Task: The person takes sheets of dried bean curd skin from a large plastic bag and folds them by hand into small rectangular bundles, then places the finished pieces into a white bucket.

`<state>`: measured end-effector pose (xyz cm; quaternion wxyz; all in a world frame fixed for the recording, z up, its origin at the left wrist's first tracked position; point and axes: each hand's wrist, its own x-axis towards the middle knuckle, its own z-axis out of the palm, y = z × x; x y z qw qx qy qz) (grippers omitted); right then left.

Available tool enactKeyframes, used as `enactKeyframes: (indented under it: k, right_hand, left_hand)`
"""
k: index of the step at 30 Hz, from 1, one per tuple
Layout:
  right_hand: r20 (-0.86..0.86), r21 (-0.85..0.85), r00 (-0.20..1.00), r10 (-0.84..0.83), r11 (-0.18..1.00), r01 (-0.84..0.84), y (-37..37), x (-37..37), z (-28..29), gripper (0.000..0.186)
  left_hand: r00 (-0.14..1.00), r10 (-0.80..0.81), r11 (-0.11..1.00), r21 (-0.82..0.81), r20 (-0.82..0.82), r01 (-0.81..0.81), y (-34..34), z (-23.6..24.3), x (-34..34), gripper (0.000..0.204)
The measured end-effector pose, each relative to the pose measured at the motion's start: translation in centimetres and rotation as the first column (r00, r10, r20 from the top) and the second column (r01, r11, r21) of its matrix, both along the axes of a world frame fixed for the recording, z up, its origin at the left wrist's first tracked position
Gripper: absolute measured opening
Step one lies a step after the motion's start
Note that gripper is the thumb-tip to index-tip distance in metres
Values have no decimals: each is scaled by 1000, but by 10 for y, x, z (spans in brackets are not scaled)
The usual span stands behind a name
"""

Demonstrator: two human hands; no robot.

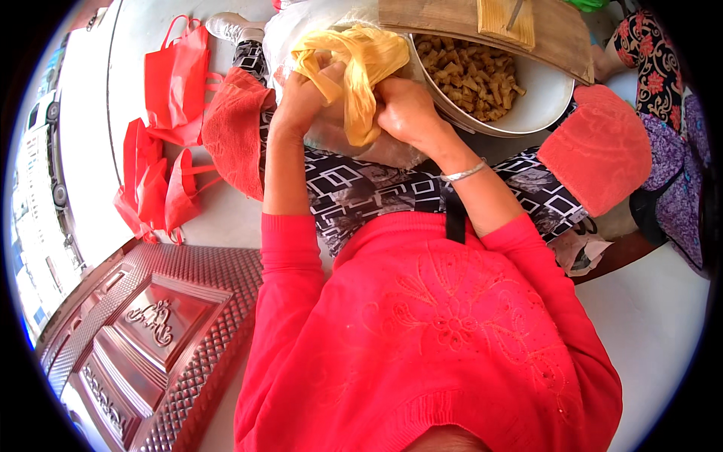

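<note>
A thin yellow plastic bag (pixel 360 59) is bunched up in front of me, above my lap. My left hand (pixel 303 99) is closed on its left side, with the fingers partly tucked under the folds. On the other side my right hand (pixel 407 111), below a silver bangle, grips the bag's edge; its fingertips are partly hidden. What the yellow bag holds, if anything, cannot be seen. Beneath both hands lies a large clear plastic bag (pixel 331 139), its contents hard to make out.
Right of my hands stands a wide pot (pixel 546 94) of brown chopped pieces (pixel 471 79), partly covered by a wooden board (pixel 444 19). Red bags (pixel 177 87) lie at the left, above a carved brown door (pixel 162 324). Another person's patterned sleeve or trouser leg (pixel 654 68) shows at the far right.
</note>
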<state>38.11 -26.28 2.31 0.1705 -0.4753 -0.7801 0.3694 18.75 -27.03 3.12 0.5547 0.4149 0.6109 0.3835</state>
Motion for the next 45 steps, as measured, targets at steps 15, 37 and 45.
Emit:
enactKeyframes:
  k: [15,37,45]
  right_hand:
    - [-408,-351,845,-346,914,205,-1,-11,-54,29]
    - [-58,230,996,-60,971,72,-16,118,142,12]
    - [-582,278,813,-8,938,209,-10,160,226,15]
  left_hand:
    - [964,-99,985,-161,-248,60,-58,-5,-9,41]
    - [847,501,689,510,178,-515,-54,153,3,18]
    - [915,391,565,758,102,-326,-43,260,54,26]
